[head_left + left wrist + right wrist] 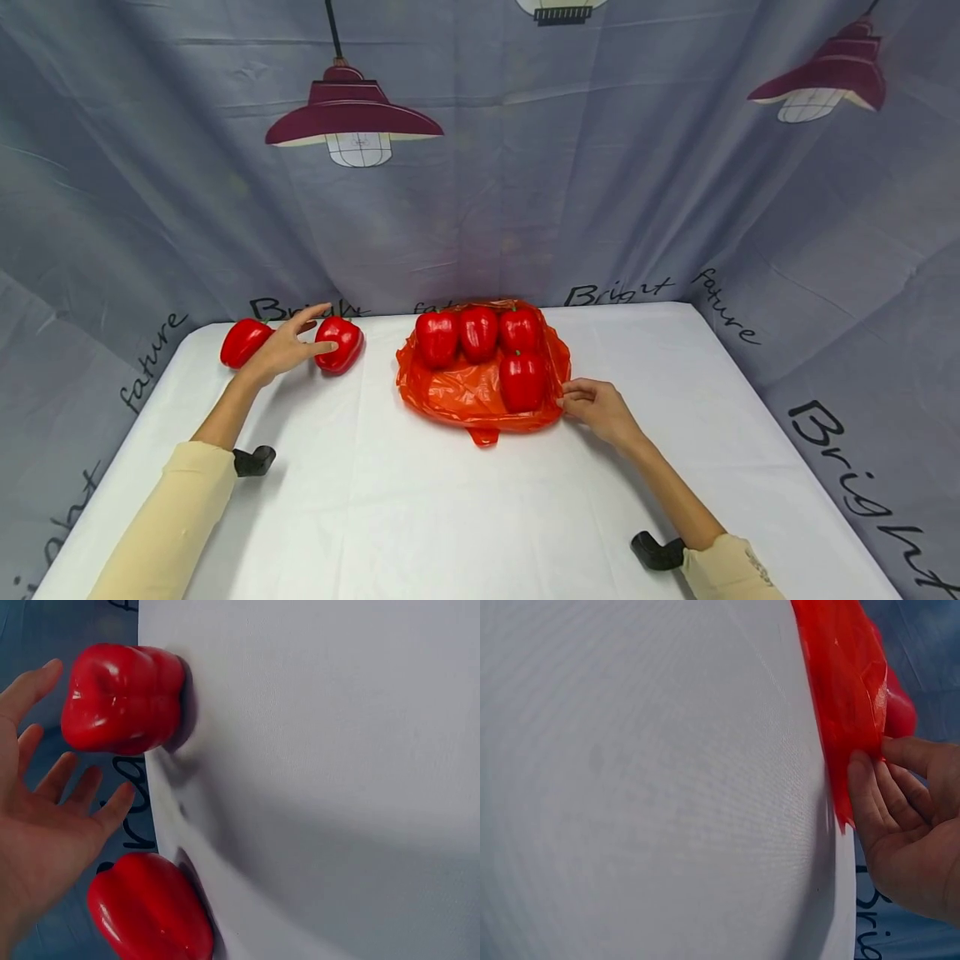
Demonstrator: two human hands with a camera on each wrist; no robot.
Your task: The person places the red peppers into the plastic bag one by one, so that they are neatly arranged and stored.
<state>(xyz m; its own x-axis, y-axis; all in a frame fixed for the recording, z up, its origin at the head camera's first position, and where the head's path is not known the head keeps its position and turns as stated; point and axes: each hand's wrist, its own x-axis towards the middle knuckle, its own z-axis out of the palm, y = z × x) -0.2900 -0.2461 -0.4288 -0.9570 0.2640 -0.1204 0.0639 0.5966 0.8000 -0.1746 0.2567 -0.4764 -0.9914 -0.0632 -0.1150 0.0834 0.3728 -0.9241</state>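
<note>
My left hand (283, 348) is spread beside a red bell pepper (340, 345) at the table's back left. In the left wrist view a gap shows between the fingers and that pepper (124, 699), and nothing is in the palm. Another red bell pepper (245, 342) lies on the other side of the hand. A thin orange-red plastic bag (465, 392) sits with its mouth spread wide, holding several red bell peppers (478, 333). At its right side, my right hand (597, 408) pinches the bag's rim between thumb and fingers, seen closer in the right wrist view (911, 817).
A white cloth covers the table (450, 517). Behind it hangs a grey-blue curtain (487, 192) printed with lamps and lettering, close to the table's back edge. Black wrist mounts (255, 461) stick out from both forearms.
</note>
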